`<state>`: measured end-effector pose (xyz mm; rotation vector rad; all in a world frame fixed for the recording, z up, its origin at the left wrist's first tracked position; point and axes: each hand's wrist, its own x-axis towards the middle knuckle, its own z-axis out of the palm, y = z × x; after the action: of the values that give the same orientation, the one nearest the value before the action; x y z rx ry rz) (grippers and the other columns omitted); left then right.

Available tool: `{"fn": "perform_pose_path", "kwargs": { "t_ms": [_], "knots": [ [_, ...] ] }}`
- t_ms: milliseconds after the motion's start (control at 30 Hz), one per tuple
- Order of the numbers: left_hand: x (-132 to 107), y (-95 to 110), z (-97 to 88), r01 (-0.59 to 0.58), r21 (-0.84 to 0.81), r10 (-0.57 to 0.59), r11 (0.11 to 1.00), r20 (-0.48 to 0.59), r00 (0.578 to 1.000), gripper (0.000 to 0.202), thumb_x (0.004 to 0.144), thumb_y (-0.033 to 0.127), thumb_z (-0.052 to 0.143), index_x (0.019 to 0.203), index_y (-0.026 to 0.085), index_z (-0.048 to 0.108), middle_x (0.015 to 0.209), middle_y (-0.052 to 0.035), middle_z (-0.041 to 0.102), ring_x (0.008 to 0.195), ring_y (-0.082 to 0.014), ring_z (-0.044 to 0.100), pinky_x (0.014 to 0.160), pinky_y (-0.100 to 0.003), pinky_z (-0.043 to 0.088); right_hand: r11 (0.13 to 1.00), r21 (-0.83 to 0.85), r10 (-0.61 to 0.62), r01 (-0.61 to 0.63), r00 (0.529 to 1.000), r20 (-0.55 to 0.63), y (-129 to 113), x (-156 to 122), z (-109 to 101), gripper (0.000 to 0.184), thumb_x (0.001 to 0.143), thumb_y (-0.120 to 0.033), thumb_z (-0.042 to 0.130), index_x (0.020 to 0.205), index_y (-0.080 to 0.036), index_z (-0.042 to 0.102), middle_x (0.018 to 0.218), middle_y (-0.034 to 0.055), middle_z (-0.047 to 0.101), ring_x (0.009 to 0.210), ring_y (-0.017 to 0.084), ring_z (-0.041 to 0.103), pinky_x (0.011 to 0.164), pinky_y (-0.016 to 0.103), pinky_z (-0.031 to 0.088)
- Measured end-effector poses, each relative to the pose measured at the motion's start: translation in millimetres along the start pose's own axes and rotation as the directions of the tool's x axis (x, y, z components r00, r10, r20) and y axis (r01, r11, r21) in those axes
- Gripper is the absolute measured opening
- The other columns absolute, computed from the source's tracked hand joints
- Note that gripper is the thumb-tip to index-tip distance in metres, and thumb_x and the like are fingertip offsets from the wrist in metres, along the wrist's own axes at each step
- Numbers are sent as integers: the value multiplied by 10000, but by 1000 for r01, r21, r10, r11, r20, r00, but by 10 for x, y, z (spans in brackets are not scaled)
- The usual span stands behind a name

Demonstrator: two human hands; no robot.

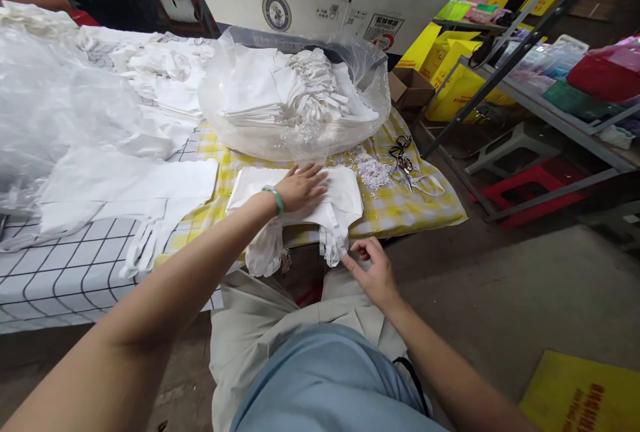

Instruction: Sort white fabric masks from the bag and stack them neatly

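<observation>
A stack of white cloth pieces lies at the table's front edge, with strap bundles hanging over the edge toward my lap. My left hand, wearing a green bangle, rests flat on top of the stack with its fingers spread. Just right of the hanging straps is my right hand. Its thumb tip is at the straps' lower end, the other fingers are bent, and a gap shows between thumb and fingers. Whether the thumb touches the straps I cannot tell.
Behind the stack, a clear plastic bag holds more white cloth pieces. Scissors and white scraps lie at the right on the yellow checked cloth. More white cloth covers the left. A metal rack stands right.
</observation>
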<state>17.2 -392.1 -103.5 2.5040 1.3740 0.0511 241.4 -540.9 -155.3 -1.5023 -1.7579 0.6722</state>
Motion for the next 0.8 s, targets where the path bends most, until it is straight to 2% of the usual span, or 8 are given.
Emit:
{"fn": "perform_pose_path", "kwargs": {
  "t_ms": [67,167,400,533,600,733,800],
  "knots": [
    [131,132,45,-11,-9,12,1000,72,997,580,964,464,260,1487,213,266,1581,-63,163,1459,-244,102,1162,-509,83,992,32,120,-119,992,-28,72,-180,148,279,744,-395,701,900,-190,591,914,39,552,806,163,533,735,291,460],
    [227,196,117,16,-29,-12,999,142,990,580,966,465,240,1494,225,242,1591,-57,102,1463,-242,66,1157,-514,77,975,118,189,-188,982,-1,94,-232,237,175,770,-340,660,825,-188,594,885,35,542,796,160,524,738,295,452],
    [235,126,214,23,-43,-16,999,160,987,610,961,495,181,1513,237,165,1597,-25,23,1464,-223,-27,1158,-496,-16,954,296,20,-38,998,64,-178,-303,-58,81,823,-252,598,773,-205,555,868,19,494,828,148,516,796,291,437],
    [265,111,231,19,-42,-12,999,168,986,625,952,510,185,1515,241,153,1597,-21,18,1464,-221,-31,1159,-489,-20,926,376,13,-32,999,53,-128,-362,-42,107,833,-259,597,769,-201,535,979,49,552,943,168,552,888,315,428],
    [267,110,235,25,-46,-17,999,165,986,634,948,519,183,1515,237,155,1596,-28,18,1464,-223,-28,1159,-491,-19,901,426,50,-76,996,72,-65,-397,6,112,851,-288,584,800,-205,529,1001,60,602,973,179,581,905,323,433],
    [232,119,244,27,-65,-16,998,160,987,646,944,530,169,1514,227,164,1594,-38,8,1464,-228,-23,1158,-507,-12,865,424,179,-269,954,240,21,-526,99,183,841,-371,601,932,-230,530,812,34,667,821,185,645,803,309,490],
    [227,119,247,0,-86,13,996,155,988,662,939,543,187,1515,216,161,1595,-42,8,1464,-233,-16,1161,-514,2,847,418,230,-327,936,266,51,-596,130,271,808,-419,622,1001,-244,545,867,60,692,860,221,662,774,331,514]
  ]
}}
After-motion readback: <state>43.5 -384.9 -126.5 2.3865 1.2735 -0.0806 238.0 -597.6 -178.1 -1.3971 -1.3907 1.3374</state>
